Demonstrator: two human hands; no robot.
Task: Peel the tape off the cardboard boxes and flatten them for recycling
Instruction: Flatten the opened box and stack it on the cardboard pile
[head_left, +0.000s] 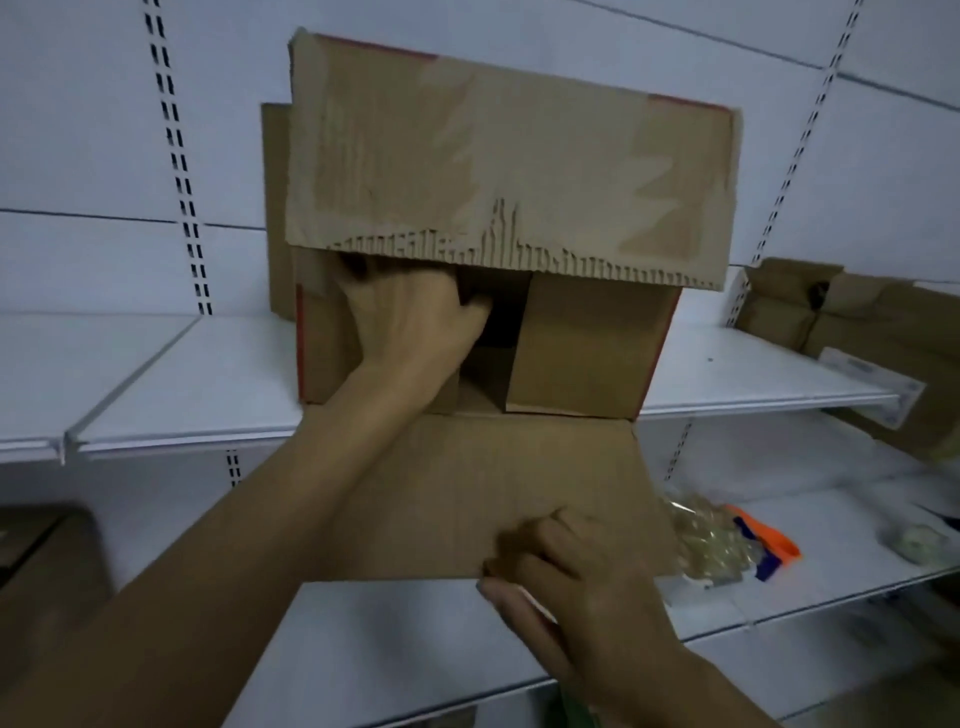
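- Cardboard box (587, 353): on its side on the white shelf (156, 374), mouth toward me, beyond my right hand (582, 566).
- Left hand (410, 327): on the left side flap (327, 348), thumb hooked round its edge; fingertips hidden under the torn top flap (493, 156).
- Right hand: pinching the lower flap (467, 493) at its near edge.
- Method, my judgement: swing the side flap outward, steady the lower flap, check the seams for tape.
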